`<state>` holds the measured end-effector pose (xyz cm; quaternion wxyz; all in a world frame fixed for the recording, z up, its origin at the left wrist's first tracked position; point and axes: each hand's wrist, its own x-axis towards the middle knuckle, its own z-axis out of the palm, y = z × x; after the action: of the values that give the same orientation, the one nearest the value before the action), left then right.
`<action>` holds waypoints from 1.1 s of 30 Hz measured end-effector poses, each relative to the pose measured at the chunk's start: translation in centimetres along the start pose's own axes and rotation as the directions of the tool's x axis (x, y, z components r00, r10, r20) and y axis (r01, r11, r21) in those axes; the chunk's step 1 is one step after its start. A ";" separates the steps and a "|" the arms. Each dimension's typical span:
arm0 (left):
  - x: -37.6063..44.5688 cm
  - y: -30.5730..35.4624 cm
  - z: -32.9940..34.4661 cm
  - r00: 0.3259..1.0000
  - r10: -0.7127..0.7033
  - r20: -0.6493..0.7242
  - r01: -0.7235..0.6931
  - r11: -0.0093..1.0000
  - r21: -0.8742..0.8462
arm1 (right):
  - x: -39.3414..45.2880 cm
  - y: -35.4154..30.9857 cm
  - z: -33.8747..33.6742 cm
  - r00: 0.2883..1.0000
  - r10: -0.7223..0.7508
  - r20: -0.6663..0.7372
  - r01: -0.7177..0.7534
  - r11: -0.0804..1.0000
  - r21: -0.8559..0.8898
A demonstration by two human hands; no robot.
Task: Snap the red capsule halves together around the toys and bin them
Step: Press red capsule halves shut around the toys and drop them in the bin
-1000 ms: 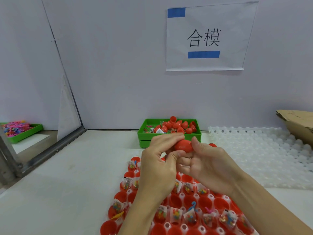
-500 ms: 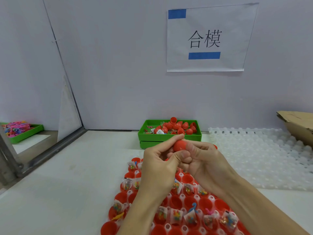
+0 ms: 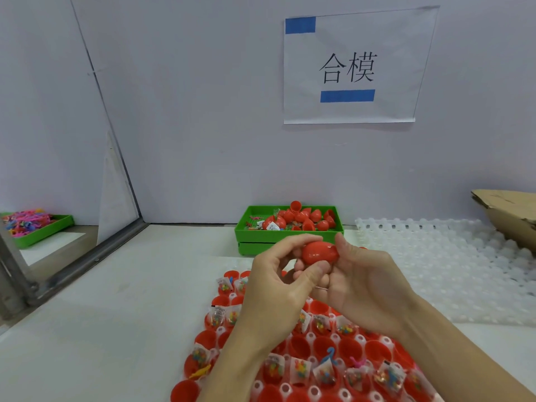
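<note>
wall (image 3: 203, 111): pale lilac | sign (image 3: 351, 68): taped paper | table (image 3: 101, 329): white

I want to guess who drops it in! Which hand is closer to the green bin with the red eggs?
Right, by a little. The right hand has its fingertips just below the green bin's front edge; the left hand sits slightly lower. Both hold the red capsule.

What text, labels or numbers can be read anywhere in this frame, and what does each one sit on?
"合模": black characters on the white paper sheet taped to the back wall, between two blue tape strips.
Small white label among the capsules in the green bin: printed, too small to read.
Toy packets in the red capsule halves: any print is too blurred to read.
</note>
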<state>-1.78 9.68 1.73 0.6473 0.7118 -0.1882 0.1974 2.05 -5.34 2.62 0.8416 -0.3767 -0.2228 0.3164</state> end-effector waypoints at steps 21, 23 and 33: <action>0.2 -0.4 0.2 0.962 0.164 -0.220 -0.092 0.947 0.307 | 0.8 -0.1 0.4 0.847 -0.487 -0.213 0.196 0.658 -0.727; 0.2 -0.4 0.3 0.964 0.121 -0.236 -0.059 0.965 0.256 | 0.7 -0.1 0.5 0.822 -0.543 -0.171 0.188 0.542 -0.819; 0.2 -0.3 0.6 0.955 0.107 -0.275 -0.035 0.967 0.251 | 0.7 0.0 0.4 0.790 -0.591 -0.165 0.190 0.491 -0.850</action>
<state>-1.44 9.11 1.48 0.5678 0.7424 -0.0924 0.3433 2.33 -4.65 2.98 0.6577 -0.7088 -0.2267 -0.1173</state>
